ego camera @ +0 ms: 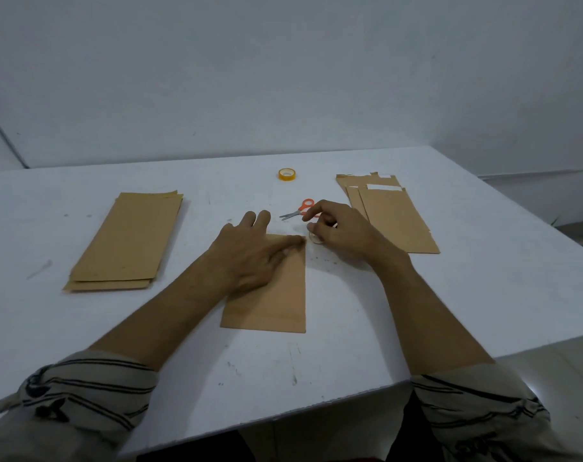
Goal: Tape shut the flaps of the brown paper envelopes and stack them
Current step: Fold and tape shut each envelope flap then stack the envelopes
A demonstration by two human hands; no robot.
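Head view of a white desk (350,345), its top scuffed and marked with small dark specks, set against a plain pale wall (283,78). A strip of light floor (563,378) shows past the right edge of the desk.

Centre: a single brown envelope (276,301) lies flat near the front of the desk, long side running away from the person. The left hand (250,255) rests on its far end with fingers straight and spread, pressing the paper down and covering the upper left part; two fingertips reach past the far edge onto the desk. The right hand (336,231) hovers just beside the envelope's far right corner, fingers curled, pinching a small curled piece of tape (315,240).

Left: a stack of brown envelopes (126,241), slightly fanned, lies well apart from the centre one.

Right: a second pile of envelopes (396,221), loosely overlapped, with white strips showing at their far ends. The right wrist hides its near left edge.

Beyond the hands: orange-handled scissors (298,211), partly hidden by the right fingers, and farther back a yellow tape roll (287,174) lying flat.

Foreground: striped sleeves (83,395) are rolled up above both forearms.
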